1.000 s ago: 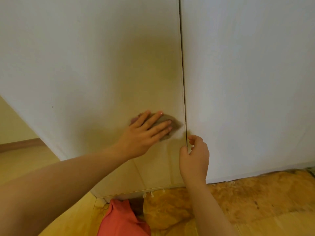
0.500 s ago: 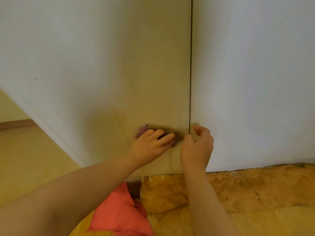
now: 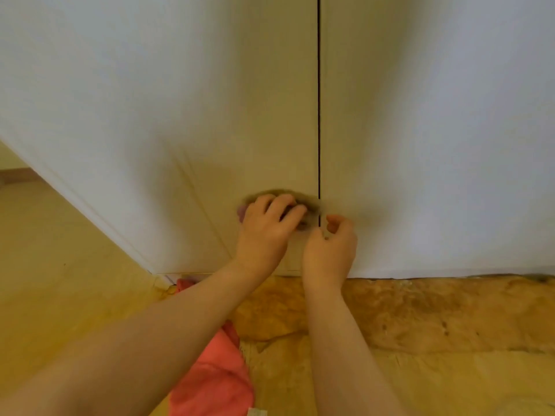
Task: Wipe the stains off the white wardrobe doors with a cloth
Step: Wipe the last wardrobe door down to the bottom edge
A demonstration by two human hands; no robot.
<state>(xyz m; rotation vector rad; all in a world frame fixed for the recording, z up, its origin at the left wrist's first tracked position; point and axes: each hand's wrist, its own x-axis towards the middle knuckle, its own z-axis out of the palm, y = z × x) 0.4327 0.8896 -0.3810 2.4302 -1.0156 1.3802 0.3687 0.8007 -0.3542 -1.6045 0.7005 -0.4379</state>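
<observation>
1. Down low on the wardrobe: the left hand (image 3: 265,232) is on the left door (image 3: 180,100), close to its bottom edge.
2. Its fingers (image 3: 288,205) are curled over the cloth (image 3: 309,204), holding it bunched against the door panel.
3. The cloth shows as a dark, motion-blurred patch above and to the right of the knuckles, with a purplish corner poking out on the hand's left side.
4. The cloth's right end reaches almost to the seam (image 3: 318,115), the thin dark line between the two white doors.
5. The right hand (image 3: 330,250) sits just beside the left one, at the seam and a little lower.
6. Its fingers are curled loosely inward, with the thumb (image 3: 315,235) right at the seam line and the fingertips in front of the right door (image 3: 435,115).
7. Whether that hand actually grips a door edge cannot be told from here.
8. Both forearms come up bare from the bottom of the view, and the two hands are nearly touching.
9. Under the doors lies an orange-brown rug (image 3: 435,313), running along the foot of the right door.
10. The pale wooden floor (image 3: 45,265) fills the left side.
11. A coral-red fabric (image 3: 210,382) shows beneath the left forearm.
</observation>
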